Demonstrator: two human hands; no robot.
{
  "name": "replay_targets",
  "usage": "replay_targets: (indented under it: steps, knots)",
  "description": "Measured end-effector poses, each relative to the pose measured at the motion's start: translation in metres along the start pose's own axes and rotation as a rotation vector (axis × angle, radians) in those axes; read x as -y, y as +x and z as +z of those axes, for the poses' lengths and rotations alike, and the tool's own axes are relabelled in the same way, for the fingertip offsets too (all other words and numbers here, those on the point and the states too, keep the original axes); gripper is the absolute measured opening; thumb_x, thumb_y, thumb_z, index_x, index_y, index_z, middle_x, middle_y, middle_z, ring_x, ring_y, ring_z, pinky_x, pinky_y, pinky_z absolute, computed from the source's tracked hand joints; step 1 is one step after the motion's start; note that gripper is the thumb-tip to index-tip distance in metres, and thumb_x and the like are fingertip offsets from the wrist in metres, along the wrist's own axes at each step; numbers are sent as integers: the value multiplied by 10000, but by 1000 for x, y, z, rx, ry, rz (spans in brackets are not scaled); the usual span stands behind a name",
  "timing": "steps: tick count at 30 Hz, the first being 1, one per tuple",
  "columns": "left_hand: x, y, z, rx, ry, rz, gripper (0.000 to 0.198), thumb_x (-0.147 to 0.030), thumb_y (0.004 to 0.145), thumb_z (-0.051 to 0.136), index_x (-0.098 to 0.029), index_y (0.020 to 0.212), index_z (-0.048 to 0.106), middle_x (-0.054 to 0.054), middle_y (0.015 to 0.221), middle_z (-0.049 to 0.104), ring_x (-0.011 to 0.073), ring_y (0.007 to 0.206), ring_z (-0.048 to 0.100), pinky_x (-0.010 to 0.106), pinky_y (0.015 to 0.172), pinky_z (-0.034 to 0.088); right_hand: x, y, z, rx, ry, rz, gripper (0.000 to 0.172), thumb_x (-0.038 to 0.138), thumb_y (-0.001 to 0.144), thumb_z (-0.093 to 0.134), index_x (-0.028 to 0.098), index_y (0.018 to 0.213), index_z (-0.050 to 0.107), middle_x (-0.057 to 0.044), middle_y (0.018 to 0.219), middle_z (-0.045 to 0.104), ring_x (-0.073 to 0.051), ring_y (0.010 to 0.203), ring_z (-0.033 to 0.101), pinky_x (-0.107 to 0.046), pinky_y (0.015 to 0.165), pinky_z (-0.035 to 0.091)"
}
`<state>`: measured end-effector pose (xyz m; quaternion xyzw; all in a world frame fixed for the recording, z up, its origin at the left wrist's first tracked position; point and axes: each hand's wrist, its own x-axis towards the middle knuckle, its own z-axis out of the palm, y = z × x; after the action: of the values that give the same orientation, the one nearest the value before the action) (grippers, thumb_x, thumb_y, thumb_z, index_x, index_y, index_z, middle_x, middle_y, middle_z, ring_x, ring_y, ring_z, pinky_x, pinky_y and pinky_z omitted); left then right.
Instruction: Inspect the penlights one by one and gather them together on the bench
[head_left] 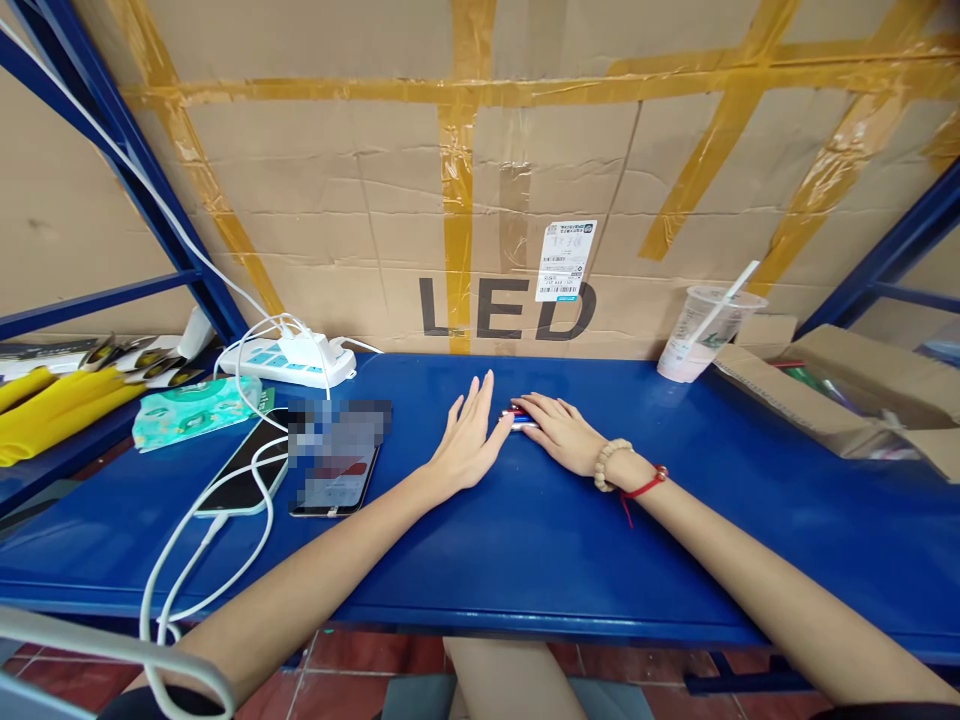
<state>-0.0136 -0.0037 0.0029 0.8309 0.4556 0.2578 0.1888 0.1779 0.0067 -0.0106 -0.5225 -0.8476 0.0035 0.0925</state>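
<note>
My left hand (471, 440) rests on its edge on the blue table (480, 560), its fingers stretched out and pointing away from me. Just right of it, a few small slim items (517, 420), red, blue and silver, lie on the tabletop, close to my left thumb. My right hand (564, 432), palm down, covers their right end with its fingertips; its fingers are extended. A beaded bracelet and a red string circle my right wrist. What lies under the right fingers is hidden.
Two phones (247, 470) (337, 470) with white cables and a power strip (289, 362) are at the left, beside a green tissue pack (196, 412). A plastic cup (701, 335) with a straw and an open carton (817, 400) stand at the right. Behind is a large taped cardboard box (315, 240).
</note>
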Motion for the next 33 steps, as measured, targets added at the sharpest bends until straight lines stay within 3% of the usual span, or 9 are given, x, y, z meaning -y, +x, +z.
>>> replay_targets:
  steps: [3, 8, 13, 17, 21, 27, 33]
  knots:
    - [1, 0, 0, 4, -8, -23, 620, -478, 933, 167, -183, 1433, -49, 73, 1513, 74, 175, 1390, -14, 436, 1125, 88, -26, 1, 2, -22, -59, 59, 488, 413, 931, 205, 244, 1376, 313, -77, 1405, 386, -204, 1307, 316, -429, 1033, 314]
    - [1, 0, -1, 25, -11, -40, 629, -507, 927, 135, -189, 1433, -62, 74, 1512, 71, 182, 1389, -17, 444, 1125, 84, -72, 0, 2, -63, -106, 183, 453, 343, 919, 254, 244, 1343, 376, -107, 1366, 434, -255, 1271, 370, -512, 995, 323]
    - [1, 0, -1, 30, -8, -41, 611, -507, 928, 145, -225, 1431, -56, 67, 1511, 85, 199, 1389, 6, 470, 1117, 107, -95, -3, 0, -97, -144, 232, 415, 333, 914, 296, 285, 1306, 424, -81, 1326, 482, -245, 1224, 425, -495, 955, 363]
    - [0, -1, -2, 31, -5, -53, 626, -512, 926, 144, -199, 1435, -43, 80, 1510, 87, 200, 1390, 7, 458, 1120, 104, -94, -6, -9, -142, -183, 273, 387, 411, 891, 371, 275, 1228, 505, -89, 1278, 513, -272, 1152, 470, -469, 879, 404]
    - [-2, -2, -2, 37, -15, -70, 643, -523, 921, 144, -182, 1437, -32, 88, 1512, 78, 202, 1391, 2, 446, 1123, 100, -79, -10, -29, -251, -253, 395, 386, 481, 770, 579, 230, 1063, 593, -99, 1082, 596, -273, 1033, 520, -389, 765, 430]
    - [-2, -2, -1, 23, -12, -51, 627, -512, 924, 158, -189, 1435, -8, 89, 1509, 99, 211, 1390, 16, 460, 1119, 125, -57, -14, -41, -153, -273, 524, 138, 322, 775, 618, 251, 879, 675, -49, 891, 656, -218, 827, 594, -287, 587, 400]
    - [-5, -4, -2, 17, -5, -42, 599, -467, 930, 193, -177, 1433, 44, 93, 1505, 125, 212, 1390, 34, 459, 1117, 139, -56, -16, -38, -149, -271, 514, 127, 160, 747, 609, 213, 822, 697, -85, 838, 669, -246, 784, 619, -288, 530, 416]
